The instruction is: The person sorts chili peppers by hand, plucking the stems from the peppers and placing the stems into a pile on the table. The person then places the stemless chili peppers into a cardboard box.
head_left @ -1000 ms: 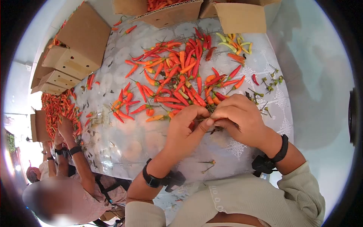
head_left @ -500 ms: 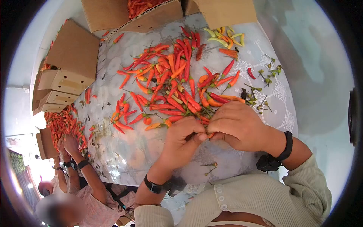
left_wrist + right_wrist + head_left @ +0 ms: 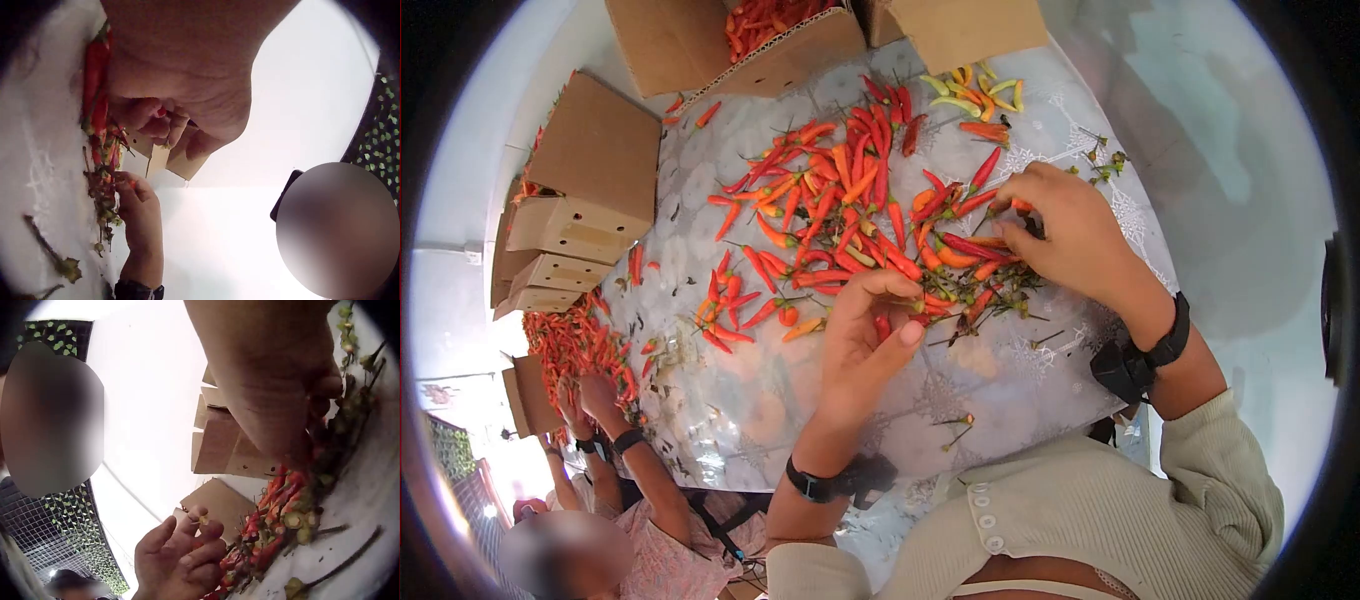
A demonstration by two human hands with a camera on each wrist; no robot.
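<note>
My left hand (image 3: 852, 350) is held near the front of the chili pile, its fingers curled round a red chili pepper (image 3: 883, 327). Between its fingertips sits a small yellowish-green piece (image 3: 204, 519), seen in the right wrist view. My right hand (image 3: 1072, 232) reaches over the right edge of the pile, thumb and fingers about an orange-red chili pepper (image 3: 1022, 205). Red and orange chili peppers (image 3: 840, 190) lie heaped before both hands. Loose green stems (image 3: 1025, 290) lie beneath the right hand, and a few more stems (image 3: 958, 430) lie close to my body.
Cardboard boxes (image 3: 595, 140) with chili peppers stand at the left, and another box (image 3: 800, 60) is at the back. Small yellow chili peppers (image 3: 970, 92) lie at the far right of the patterned tablecloth (image 3: 780, 440). Another person's hands (image 3: 595, 395) work at a red heap on the left.
My hands were together at the front of the pile and have parted. The right hand has moved away and right; the left stays near its place with its palm turned up more.
</note>
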